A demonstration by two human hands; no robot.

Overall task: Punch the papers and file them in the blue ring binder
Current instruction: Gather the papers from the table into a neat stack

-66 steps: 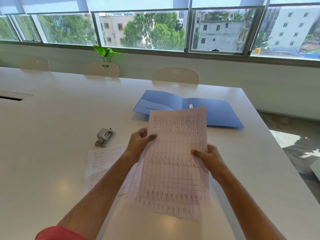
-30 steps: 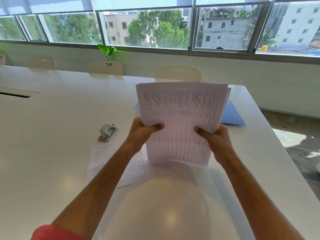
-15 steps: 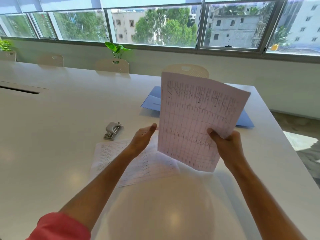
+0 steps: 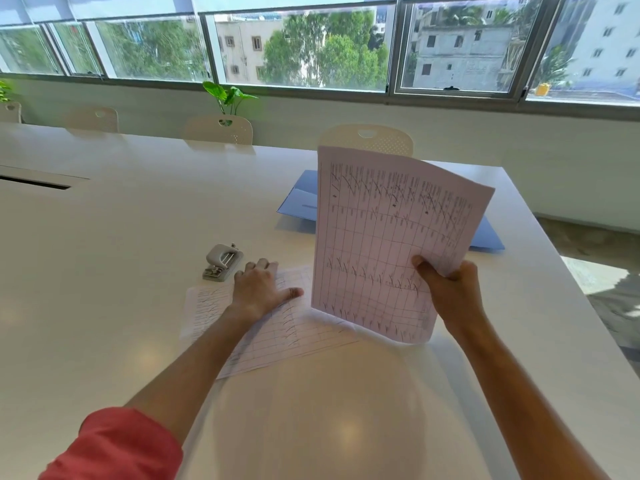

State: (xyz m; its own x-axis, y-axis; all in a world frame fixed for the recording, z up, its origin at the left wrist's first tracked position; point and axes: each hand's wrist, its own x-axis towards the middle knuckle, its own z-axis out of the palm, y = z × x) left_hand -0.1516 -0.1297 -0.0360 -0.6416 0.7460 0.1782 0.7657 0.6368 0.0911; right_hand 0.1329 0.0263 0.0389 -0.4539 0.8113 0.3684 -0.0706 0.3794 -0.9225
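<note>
My right hand [image 4: 450,292] grips a stack of gridded papers [image 4: 388,237] by its right edge and holds it upright above the table. Flat on other gridded sheets [image 4: 294,334] lying on the table rests my left hand [image 4: 258,284], fingers spread and pointing toward the grey hole punch [image 4: 221,261] just beyond it. The open blue ring binder [image 4: 301,199] lies farther back, mostly hidden behind the raised stack, with its right corner [image 4: 488,237] showing.
The white table [image 4: 121,254] stretches left and ends at an edge on the right [image 4: 554,258], with floor below. Beige chairs [image 4: 367,140] line the far side under the windows. A green plant [image 4: 228,97] stands behind one chair. A dark slot [image 4: 34,181] sits in the tabletop at far left.
My left hand has let go of the stack and dropped flat onto the sheets on the table near the punch. My right hand alone keeps the stack raised.
</note>
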